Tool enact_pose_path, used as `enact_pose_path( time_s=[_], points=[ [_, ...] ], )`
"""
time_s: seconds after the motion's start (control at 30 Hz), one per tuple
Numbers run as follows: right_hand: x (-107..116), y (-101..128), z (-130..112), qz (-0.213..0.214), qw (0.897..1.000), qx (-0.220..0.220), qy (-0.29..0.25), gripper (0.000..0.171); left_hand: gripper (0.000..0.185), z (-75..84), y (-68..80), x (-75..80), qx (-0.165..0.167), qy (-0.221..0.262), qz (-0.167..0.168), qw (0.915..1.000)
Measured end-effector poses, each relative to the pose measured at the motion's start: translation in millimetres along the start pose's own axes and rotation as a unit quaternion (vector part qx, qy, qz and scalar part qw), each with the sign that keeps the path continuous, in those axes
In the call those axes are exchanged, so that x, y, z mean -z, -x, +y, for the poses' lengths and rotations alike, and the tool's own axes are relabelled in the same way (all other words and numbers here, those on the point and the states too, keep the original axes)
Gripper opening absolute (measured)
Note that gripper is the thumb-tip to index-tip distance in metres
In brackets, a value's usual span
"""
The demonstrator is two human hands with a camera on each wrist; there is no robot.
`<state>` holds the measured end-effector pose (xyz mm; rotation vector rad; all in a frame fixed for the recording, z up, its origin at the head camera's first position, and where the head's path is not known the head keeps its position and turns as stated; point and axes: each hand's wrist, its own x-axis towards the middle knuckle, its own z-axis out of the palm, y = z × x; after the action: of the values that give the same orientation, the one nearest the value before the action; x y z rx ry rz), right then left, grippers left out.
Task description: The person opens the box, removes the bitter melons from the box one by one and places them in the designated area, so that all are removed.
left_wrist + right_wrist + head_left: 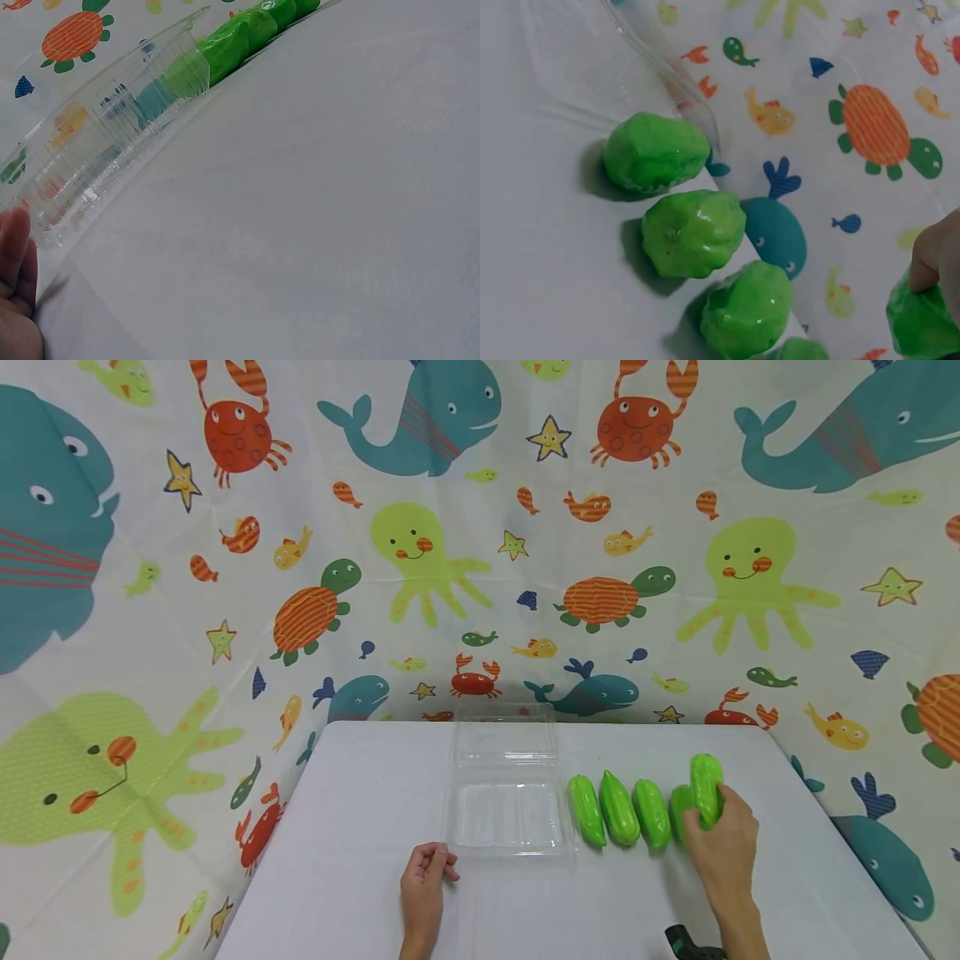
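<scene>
My right hand (726, 847) grips a glossy, bumpy green gourd-like vegetable (706, 781), thumb on one side and fingers on the other. It is held over the right end of a row of similar vegetables (618, 810), partly hiding the last one (681, 806). In the right wrist view the held vegetable (919, 322) is at the lower right. An open clear plastic container (510, 852) lies left of the row, its lid (504, 739) folded back. At the container's near left corner, my left hand (425, 889) pinches the rim between thumb and fingers.
The white table (360, 810) ends at the back against a hanging cloth (480, 593) printed with sea animals. Near the right forearm, a black strap-like piece (690, 943) shows at the bottom edge.
</scene>
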<state>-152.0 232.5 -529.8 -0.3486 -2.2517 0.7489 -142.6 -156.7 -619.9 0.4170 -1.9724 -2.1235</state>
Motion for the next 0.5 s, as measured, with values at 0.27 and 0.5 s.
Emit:
enact_pose_path(
  time_s=[0.27, 0.5],
  points=[
    [5.3, -0.1, 12.6, 0.013, 1.000, -0.001, 0.007, 0.053, 0.025, -2.0, -1.5, -0.2, -0.002, -0.008, 0.004, 1.0000],
    [9.4, 1.6, 18.0, 0.017, 1.000, 0.001, 0.016, 0.052, 0.024, -1.7, -1.6, -1.3, 0.000, -0.010, 0.008, 0.9999]
  ],
)
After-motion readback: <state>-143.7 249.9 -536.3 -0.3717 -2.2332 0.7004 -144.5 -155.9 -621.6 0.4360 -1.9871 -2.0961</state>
